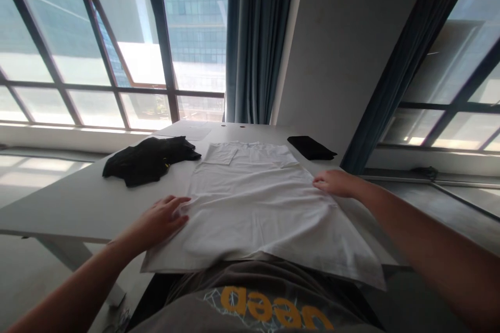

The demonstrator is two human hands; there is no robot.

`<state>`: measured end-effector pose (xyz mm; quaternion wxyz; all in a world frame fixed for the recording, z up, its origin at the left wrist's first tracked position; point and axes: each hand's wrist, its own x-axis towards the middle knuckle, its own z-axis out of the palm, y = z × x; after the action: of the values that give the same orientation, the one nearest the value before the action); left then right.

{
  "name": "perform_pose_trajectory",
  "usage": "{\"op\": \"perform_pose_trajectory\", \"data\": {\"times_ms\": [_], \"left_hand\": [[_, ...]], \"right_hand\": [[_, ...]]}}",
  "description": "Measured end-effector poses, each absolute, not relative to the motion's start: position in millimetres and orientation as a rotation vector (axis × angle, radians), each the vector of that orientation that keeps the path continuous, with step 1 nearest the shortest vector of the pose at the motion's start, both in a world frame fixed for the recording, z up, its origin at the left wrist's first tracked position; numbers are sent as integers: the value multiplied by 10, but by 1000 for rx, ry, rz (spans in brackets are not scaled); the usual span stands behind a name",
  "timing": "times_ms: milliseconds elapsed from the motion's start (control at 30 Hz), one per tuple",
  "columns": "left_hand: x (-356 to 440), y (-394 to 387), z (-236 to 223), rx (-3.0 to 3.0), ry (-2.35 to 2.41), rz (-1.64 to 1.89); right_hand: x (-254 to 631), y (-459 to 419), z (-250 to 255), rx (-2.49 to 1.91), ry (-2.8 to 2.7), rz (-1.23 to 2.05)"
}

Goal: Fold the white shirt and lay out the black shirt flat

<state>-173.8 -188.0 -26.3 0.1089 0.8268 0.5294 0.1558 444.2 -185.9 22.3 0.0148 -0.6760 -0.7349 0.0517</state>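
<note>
We see a white T-shirt spread flat on the grey bench, its near hem hanging over the edge and partly hidden behind the person's torso. The left hand lies open, fingers flat on the shirt's left edge; the right hand rests open on the right edge, its fingertips hard to make out. A crumpled black garment lies to the left, a folded black cloth far right. Both forearms are cut off by the frame.
</note>
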Motion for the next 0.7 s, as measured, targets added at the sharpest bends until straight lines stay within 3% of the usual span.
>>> {"op": "perform_pose_trajectory", "data": {"times_ms": [333, 700], "left_hand": [[-1908, -1986, -261, 2018, 1574, 512], [-1869, -2309, -117, 1930, 1593, 520]], "right_hand": [[2051, -164, 635, -1931, -2568, 195], [418, 679, 211, -1716, -2448, 356]]}}
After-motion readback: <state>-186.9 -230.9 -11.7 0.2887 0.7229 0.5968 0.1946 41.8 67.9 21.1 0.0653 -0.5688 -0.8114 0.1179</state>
